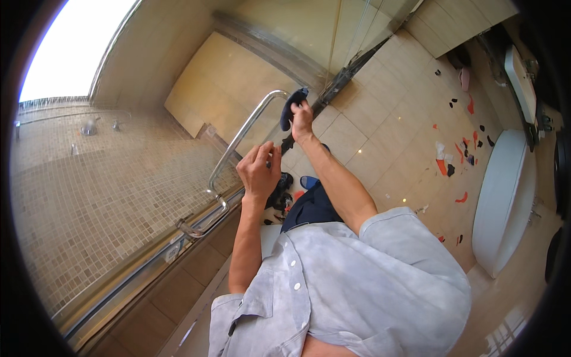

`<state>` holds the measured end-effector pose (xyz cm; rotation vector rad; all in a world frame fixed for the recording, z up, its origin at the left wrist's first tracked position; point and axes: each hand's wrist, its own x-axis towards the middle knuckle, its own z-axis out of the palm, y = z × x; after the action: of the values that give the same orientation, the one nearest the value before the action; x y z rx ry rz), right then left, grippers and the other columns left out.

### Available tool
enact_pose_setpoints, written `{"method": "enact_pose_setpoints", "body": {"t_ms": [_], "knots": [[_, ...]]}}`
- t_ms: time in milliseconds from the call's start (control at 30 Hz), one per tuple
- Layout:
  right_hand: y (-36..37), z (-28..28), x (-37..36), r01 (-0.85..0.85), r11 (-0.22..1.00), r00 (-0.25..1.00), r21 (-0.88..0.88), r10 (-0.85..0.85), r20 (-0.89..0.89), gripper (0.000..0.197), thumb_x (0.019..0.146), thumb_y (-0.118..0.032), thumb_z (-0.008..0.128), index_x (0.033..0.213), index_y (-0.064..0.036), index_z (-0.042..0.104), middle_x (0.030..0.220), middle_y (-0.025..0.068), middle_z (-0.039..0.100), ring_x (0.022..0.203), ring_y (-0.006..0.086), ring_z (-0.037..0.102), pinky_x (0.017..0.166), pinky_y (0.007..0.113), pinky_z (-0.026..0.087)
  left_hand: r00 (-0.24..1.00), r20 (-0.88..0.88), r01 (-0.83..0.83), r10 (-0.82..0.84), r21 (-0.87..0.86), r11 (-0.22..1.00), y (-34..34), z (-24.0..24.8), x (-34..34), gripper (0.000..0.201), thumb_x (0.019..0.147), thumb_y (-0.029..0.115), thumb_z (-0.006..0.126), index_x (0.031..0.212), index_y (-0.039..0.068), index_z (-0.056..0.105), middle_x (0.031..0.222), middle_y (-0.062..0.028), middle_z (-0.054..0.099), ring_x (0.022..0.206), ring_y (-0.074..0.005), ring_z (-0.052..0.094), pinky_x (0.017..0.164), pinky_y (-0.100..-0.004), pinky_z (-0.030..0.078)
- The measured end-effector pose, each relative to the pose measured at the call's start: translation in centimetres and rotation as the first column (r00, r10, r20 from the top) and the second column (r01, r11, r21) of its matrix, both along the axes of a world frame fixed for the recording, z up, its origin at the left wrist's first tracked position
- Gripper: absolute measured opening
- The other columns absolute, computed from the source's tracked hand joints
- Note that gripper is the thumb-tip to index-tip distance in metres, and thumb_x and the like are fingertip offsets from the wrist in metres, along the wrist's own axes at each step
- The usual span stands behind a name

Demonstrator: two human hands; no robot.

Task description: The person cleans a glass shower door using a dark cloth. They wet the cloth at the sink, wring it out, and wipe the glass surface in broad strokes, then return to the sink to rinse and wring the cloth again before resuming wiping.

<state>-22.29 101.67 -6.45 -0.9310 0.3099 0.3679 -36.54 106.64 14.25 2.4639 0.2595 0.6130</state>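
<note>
My right hand (302, 121) is closed round a dark blue, flat, curved piece (288, 112) shaped like a shoe sole, held up in front of me. Lower and to the left, my left hand (259, 171) is raised with its fingers bent together towards the thumb. Whatever those fingers may pinch is too small or hidden to name. The two hands are apart, and the left one is close to the curved metal handle (241, 134) of a glass door. Below them are my dark trousers (312, 208) and a blue slipper (308, 182) on the floor.
Dark and red scraps (279, 199) lie in a heap beside my legs. More red, black and white scraps (441, 166) are scattered over the tiled floor (380, 131) at right, near a white basin-like tub (502, 202). Behind the glass at left is a mosaic-tiled surface (119, 190).
</note>
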Motion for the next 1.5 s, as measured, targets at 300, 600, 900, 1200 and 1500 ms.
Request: {"method": "enact_pose_setpoints", "body": {"t_ms": [300, 600, 900, 1200, 1500], "knots": [[1.6, 1.0, 0.0, 0.327, 0.505, 0.898, -0.799, 0.096, 0.428, 0.021, 0.093, -0.011, 0.053, 0.107, 0.0039, 0.052, 0.109, 0.0274, 0.056, 0.102, 0.0453, 0.056, 0.085, 0.050, 0.048, 0.993, -0.109, -0.050, 0.043, -0.061, 0.997, 0.2, -3.0, 1.4, 0.009, 0.086, 0.008, 0.072, 0.094, 0.005, 0.067, 0.070, -0.0084, 0.062, 0.059, -0.0217, 0.064, 0.054, -0.0329, 0.048], [1.6, 0.5, 4.9, -0.048, 0.993, 0.790, -0.108, -0.028, -0.612, 0.032, 0.091, -0.025, 0.047, 0.107, 0.0010, 0.057, 0.098, 0.0168, 0.064, 0.080, 0.0352, 0.066, 0.070, 0.053, 0.056, 0.986, -0.149, -0.097, 0.077, -0.131, 0.987, 0.6, -4.0, 2.8, 0.007, 0.087, 0.006, 0.071, 0.093, 0.003, 0.067, 0.073, -0.0105, 0.064, 0.060, -0.0228, 0.064, 0.056, -0.0327, 0.049], [3.2, 0.6, 0.6, 0.259, 0.521, 0.948, -0.813, 0.025, 0.318, 0.022, 0.099, -0.015, 0.048, 0.110, 0.0038, 0.045, 0.099, 0.0297, 0.060, 0.090, 0.0494, 0.059, 0.078, 0.050, 0.049, 0.981, -0.162, -0.131, 0.104, -0.168, 0.977, 1.1, -4.1, 3.7, 0.008, 0.088, 0.006, 0.071, 0.094, 0.002, 0.068, 0.076, -0.0113, 0.065, 0.062, -0.0231, 0.066, 0.058, -0.0319, 0.050], [1.6, -0.4, -0.7, 0.417, 0.539, 0.789, -0.732, 0.186, 0.586, 0.020, 0.093, -0.008, 0.046, 0.111, 0.0016, 0.044, 0.099, 0.0261, 0.053, 0.091, 0.0468, 0.055, 0.081, 0.053, 0.044, 0.973, -0.199, -0.155, 0.116, -0.193, 0.969, 0.8, -4.4, 2.3, 0.007, 0.088, 0.006, 0.070, 0.093, 0.002, 0.068, 0.077, -0.0118, 0.066, 0.062, -0.0236, 0.065, 0.058, -0.0319, 0.050], [2.7, -4.9, 6.2, -0.014, 0.955, 0.799, -0.295, -0.167, -0.578, 0.022, 0.090, -0.019, 0.049, 0.098, 0.0005, 0.051, 0.102, 0.0238, 0.066, 0.088, 0.0363, 0.067, 0.067, 0.051, 0.055, 0.981, -0.181, -0.098, 0.073, -0.131, 0.986, 0.9, -3.6, 2.3, 0.008, 0.088, 0.006, 0.070, 0.094, 0.002, 0.068, 0.079, -0.0124, 0.067, 0.065, -0.0255, 0.066, 0.060, -0.0331, 0.051]]}}
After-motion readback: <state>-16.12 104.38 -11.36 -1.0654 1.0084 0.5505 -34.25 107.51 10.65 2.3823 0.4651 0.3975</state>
